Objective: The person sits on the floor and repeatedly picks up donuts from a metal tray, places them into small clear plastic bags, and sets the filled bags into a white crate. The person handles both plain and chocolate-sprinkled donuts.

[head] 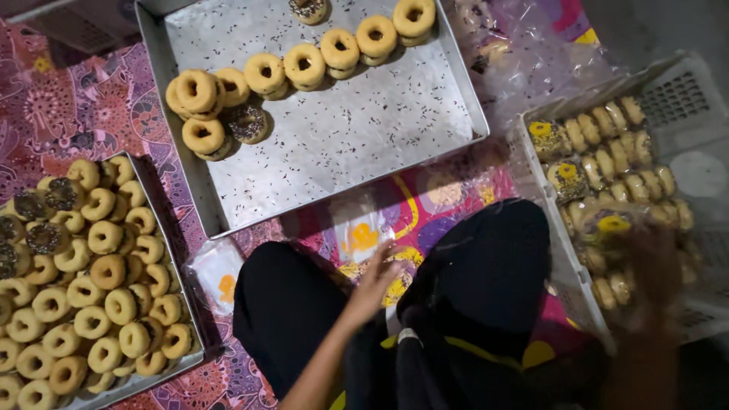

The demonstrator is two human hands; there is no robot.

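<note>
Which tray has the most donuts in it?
The metal tray on the left. It is packed full, with donuts piled together, mostly plain. The big tray at the top has only about a dozen along its edge, and most of its floor is bare.

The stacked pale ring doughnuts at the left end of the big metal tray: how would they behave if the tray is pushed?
The two stacked pale ring doughnuts would probably slide or topple, since the top one sits offset. The shiny square metal tray looks smooth and is strewn with loose sprinkles, so grip is likely poor. They look soft, so squeezing could dent them.
</note>
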